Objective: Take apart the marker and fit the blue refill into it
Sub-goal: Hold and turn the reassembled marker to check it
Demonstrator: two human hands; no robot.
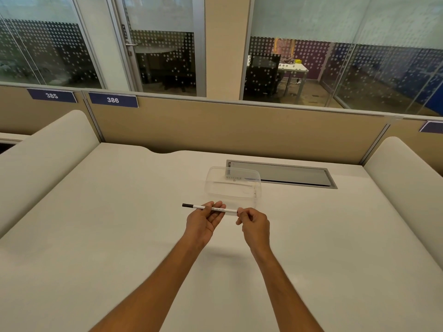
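1. I see the marker (209, 208) held level above the white desk (119, 224), just in front of a clear plastic box (233, 185); whether it touches the box I cannot tell.
2. The marker has a white barrel with small dark print along it and a black cap or tip at its left end, which sticks out past the left hand.
3. My left hand (203, 220) is palm up and half curled, with the fingers (217, 206) wrapped around the middle of the barrel.
4. My right hand (254, 224) is closed into a loose fist, its fingertips pinching the right end of the marker.
5. The clear plastic box sits on the desk beyond both hands, overlapping the near left corner of a grey cable hatch (292, 174) set into the desktop. What is inside the box I cannot make out.
6. Both forearms reach in from the bottom edge, bare to the wrist.
7. A tan divider (239, 130) with a "386" label (113, 100) closes the far edge of the desk.
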